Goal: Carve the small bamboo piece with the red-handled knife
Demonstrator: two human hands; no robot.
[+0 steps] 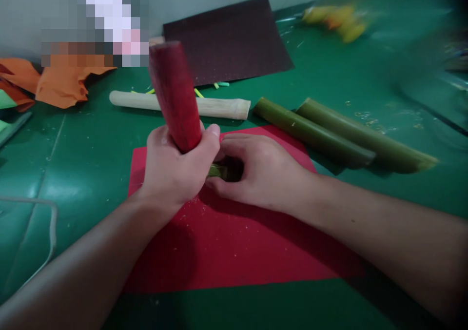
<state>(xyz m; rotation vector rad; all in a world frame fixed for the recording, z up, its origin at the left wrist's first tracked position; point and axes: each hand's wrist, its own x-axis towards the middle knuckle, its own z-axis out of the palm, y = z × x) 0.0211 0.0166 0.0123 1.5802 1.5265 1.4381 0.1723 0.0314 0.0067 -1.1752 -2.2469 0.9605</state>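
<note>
My left hand [177,166] is closed around a thick red wooden handle [177,96] that points up and away. Whatever sits below that handle is hidden by my fist. Close against it, my right hand [256,166] curls its thumb and fingers around a short green bamboo piece [219,170], of which only a small part shows between the hands. Both hands are over a red sheet [234,257] sprinkled with small pale shavings.
Two cut green bamboo lengths [314,135] lie to the right. Behind my hands are a pale peeled stick [223,108] and a dark sheet [234,42]. Crumpled orange paper [62,84] lies at the left, a blurred yellow object [336,20] at the back right, on a green table [80,159].
</note>
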